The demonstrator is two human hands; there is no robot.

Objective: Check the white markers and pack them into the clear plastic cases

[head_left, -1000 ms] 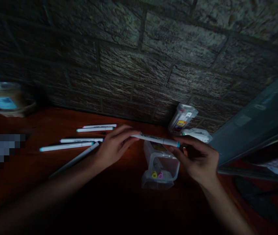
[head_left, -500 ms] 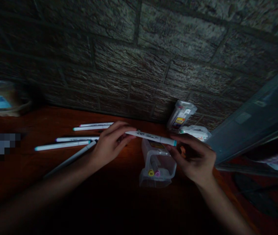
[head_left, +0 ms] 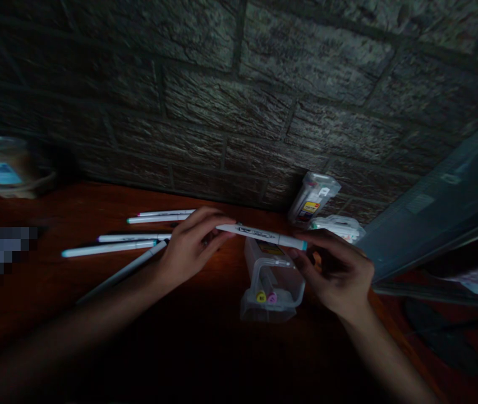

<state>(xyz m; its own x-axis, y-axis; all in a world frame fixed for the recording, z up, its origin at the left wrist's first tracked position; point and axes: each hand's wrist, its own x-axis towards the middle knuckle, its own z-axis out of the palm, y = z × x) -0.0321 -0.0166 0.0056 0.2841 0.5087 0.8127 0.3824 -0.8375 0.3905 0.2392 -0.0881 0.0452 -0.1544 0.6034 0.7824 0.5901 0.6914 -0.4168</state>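
Note:
A white marker [head_left: 260, 233] with a teal end is held level between my two hands, above a clear plastic case. My left hand [head_left: 194, 244] pinches its left end; my right hand [head_left: 335, 269] has thumb and fingers closed at the teal end. Below it, the open case [head_left: 247, 308] lies on its side, its mouth facing me. Inside are a yellow-ended marker [head_left: 261, 296] and a pink-ended marker [head_left: 271, 298]. Several white markers, among them a blue-ended marker [head_left: 108, 249], lie on the wooden table left of my left hand, which partly covers some.
A closed clear case [head_left: 312, 196] stands against the brick wall [head_left: 205, 101]. Beside it lies another case [head_left: 338, 227] of markers. At the far left is a cup [head_left: 1, 165] with a straw. A grey metal frame [head_left: 432, 191] rises on the right.
Both hands keep the same hold on the marker. It appears slightly further right, along with a small shift of the whole view.

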